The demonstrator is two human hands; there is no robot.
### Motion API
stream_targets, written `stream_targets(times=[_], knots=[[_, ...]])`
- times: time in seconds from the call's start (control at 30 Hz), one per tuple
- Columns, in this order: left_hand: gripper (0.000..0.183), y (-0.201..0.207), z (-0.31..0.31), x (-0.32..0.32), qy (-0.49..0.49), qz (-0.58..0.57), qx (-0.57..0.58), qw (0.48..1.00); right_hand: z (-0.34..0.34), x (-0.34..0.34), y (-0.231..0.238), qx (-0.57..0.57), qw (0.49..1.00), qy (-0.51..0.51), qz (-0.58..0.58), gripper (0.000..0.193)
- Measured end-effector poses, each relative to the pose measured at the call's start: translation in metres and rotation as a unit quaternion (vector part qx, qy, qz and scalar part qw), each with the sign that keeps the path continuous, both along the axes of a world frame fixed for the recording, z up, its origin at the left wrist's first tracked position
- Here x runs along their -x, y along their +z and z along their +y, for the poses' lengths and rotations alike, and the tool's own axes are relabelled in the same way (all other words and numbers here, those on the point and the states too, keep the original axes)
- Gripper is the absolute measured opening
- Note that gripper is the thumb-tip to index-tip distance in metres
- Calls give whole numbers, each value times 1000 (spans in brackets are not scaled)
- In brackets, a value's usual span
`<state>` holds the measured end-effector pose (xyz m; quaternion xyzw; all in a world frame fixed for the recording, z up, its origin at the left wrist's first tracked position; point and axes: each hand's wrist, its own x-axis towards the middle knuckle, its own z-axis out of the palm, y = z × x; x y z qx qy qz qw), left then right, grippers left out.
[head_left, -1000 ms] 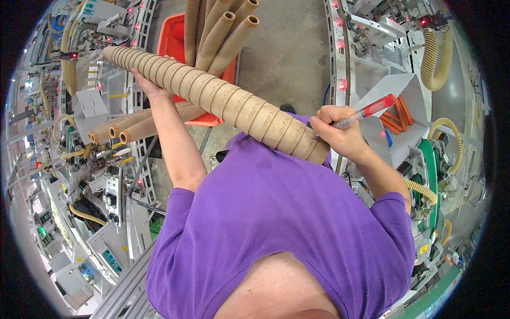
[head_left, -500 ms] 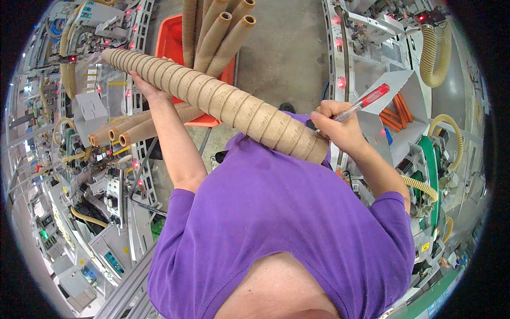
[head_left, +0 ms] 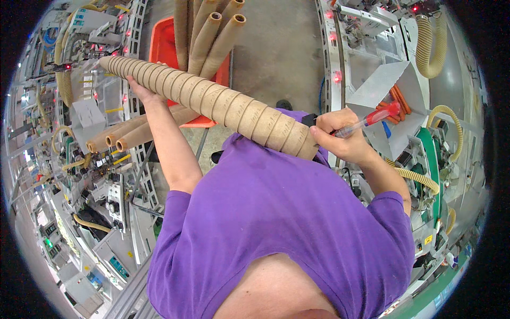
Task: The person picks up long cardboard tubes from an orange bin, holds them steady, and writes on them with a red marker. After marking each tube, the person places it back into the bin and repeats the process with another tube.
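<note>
A long stack of nested brown paper cones (head_left: 212,101) slants across in front of me. Its narrow end is at the far left and its wide end rests near my purple shirt. Handwritten marks run along the cones. My left hand (head_left: 144,93) supports the stack from below near the narrow end, its fingers partly hidden behind it. In my right hand (head_left: 342,135) is a clear pen with a red cap end (head_left: 366,121), pointing up to the right. The fingertips of that hand touch the wide end of the stack; the pen's writing tip is hidden.
Beyond the stack, an orange bin (head_left: 161,40) holds several upright brown cone stacks (head_left: 212,45). More brown stacks (head_left: 130,132) lie at the left. Machinery lines both sides. On the right, an open carton (head_left: 372,87) contains orange tubes (head_left: 399,101), near a ribbed hose (head_left: 431,48).
My right hand has shifted slightly, and the pen lies flatter, its tip no longer visible at the wide end. The stack stays in my left hand. The whole view has shifted a little.
</note>
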<state>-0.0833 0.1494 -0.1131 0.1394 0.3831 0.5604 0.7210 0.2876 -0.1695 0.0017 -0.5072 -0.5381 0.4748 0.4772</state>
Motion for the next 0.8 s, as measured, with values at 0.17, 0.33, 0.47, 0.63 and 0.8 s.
stream_targets(times=[0.17,0.33,0.47,0.63,0.8], knots=[[88,-1,0,0,-23,-32,-1,999,2,-2,2,-28,999,36,-22,38],[92,-3,2,4,-24,9,-18,1000,3,-5,3,-4,999,28,-23,38],[93,-4,4,6,-25,50,-39,998,3,-1,2,15,1000,-6,2,35],[94,-4,5,8,-25,24,-19,999,3,-3,0,20,999,-26,-7,34],[93,-4,4,4,-4,51,-24,998,2,-6,-3,18,1000,-10,-11,33]])
